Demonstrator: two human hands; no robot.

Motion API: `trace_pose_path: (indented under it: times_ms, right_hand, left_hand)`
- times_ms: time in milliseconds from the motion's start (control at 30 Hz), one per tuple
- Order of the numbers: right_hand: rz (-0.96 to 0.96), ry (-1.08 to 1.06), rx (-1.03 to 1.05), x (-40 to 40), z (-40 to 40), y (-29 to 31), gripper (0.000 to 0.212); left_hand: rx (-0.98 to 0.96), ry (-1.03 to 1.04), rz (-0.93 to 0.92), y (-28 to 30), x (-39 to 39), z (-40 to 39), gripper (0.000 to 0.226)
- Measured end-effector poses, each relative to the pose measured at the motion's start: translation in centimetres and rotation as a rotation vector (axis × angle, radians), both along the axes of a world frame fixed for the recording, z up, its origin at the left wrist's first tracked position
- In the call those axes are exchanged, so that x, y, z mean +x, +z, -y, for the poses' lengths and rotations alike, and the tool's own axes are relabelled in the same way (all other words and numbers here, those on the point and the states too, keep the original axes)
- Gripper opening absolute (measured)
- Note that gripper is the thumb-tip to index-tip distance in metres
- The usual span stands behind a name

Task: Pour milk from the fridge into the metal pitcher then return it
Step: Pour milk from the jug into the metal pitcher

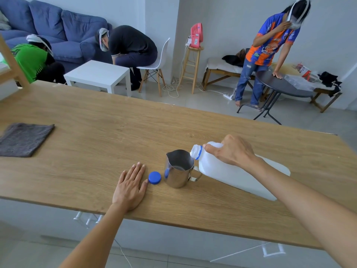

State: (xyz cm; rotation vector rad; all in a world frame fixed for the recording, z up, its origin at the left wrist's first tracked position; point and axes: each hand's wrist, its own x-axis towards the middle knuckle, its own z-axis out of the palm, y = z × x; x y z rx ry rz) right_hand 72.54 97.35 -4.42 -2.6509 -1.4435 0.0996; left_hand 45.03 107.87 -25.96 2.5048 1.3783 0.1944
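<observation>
A long wooden table (96,132) runs under both arms, and past its far edge, well beyond the gripping hand, are a blue sofa (58,29), a small white table (98,76), a round dark table (278,84), a wooden stool (192,68) with a pink fan (196,34) on top, and three people wearing head straps: one in green (29,59) crouched low, one in black (131,47) bent forward on a white chair (160,60), one in an orange and blue shirt (270,41) leaning a hand on the round table. On the wooden table far to the left of the grip lies a grey cloth (23,139). The right hand (234,151) is wrapped over the top of a white plastic milk jug (231,173), fingers curled round its upper part near the neck, thumb side toward the blue collar. The jug is tipped far over to the left, its base back toward the right forearm and its open mouth at the rim of the metal pitcher (179,168), which stands upright just left of and below the grip, handle toward the jug. No stream of milk can be made out, and how much is in the pitcher cannot be told. Left of the pitcher lies the blue cap (154,177) on the wood. The left hand (131,187) lies flat on the table, fingers straight and holding nothing, its thumb tip just beside the cap.
</observation>
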Motion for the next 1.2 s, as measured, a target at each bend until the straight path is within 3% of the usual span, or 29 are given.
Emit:
trace_pose_path:
  times_ms: [1200]
  right_hand:
    - [0.017, -0.003, -0.060, -0.06, 0.36, -0.27, 0.065]
  left_hand:
    - [0.014, 0.005, 0.011, -0.30, -0.07, -0.05, 0.079]
